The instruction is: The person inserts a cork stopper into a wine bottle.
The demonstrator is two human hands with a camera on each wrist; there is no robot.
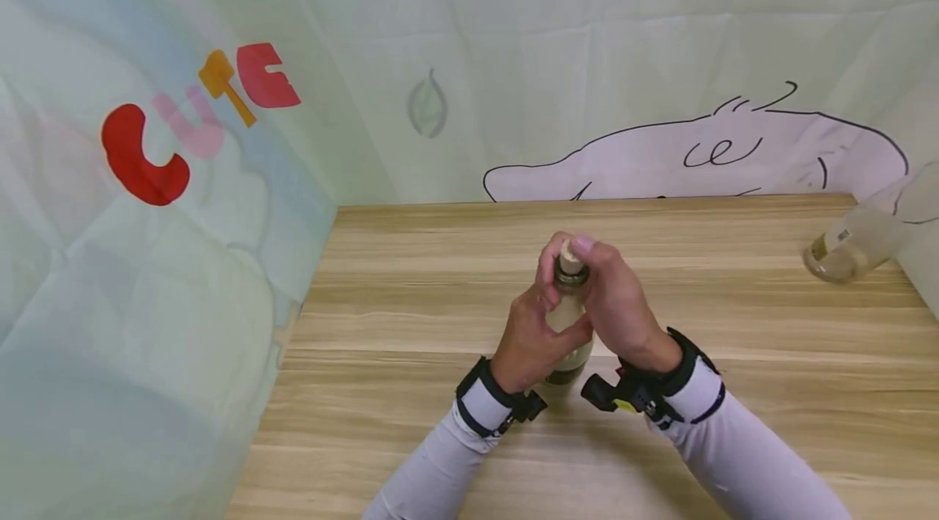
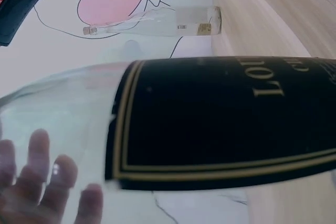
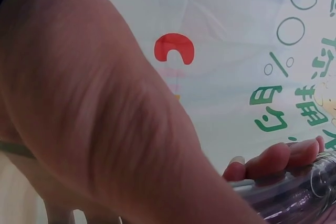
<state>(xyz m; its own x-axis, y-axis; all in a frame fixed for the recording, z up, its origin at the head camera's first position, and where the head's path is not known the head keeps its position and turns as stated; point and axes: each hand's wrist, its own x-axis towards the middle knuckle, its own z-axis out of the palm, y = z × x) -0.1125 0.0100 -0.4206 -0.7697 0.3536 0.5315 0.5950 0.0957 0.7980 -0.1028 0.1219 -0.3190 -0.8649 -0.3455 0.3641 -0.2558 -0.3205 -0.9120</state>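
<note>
A clear glass bottle [image 1: 566,313] with a cork [image 1: 570,259] in its mouth stands upright on the wooden table. My left hand [image 1: 530,339] grips its body, thumb laid across the near side. At the top, my right hand [image 1: 619,304] wraps the neck, its thumb against the cork. In the left wrist view a dark, gold-edged label [image 2: 220,124] fills much of the frame, and left fingers [image 2: 39,161] show beside the glass. The right wrist view has right fingertips [image 3: 270,160] over shiny glass [image 3: 294,198]; the cork is hidden there.
A second clear bottle [image 1: 844,251] stands at the table's right edge, corked at the top [image 2: 90,30] in the left wrist view. Printed cloth [image 1: 433,15] hangs behind the wooden table [image 1: 411,275] and along its left side.
</note>
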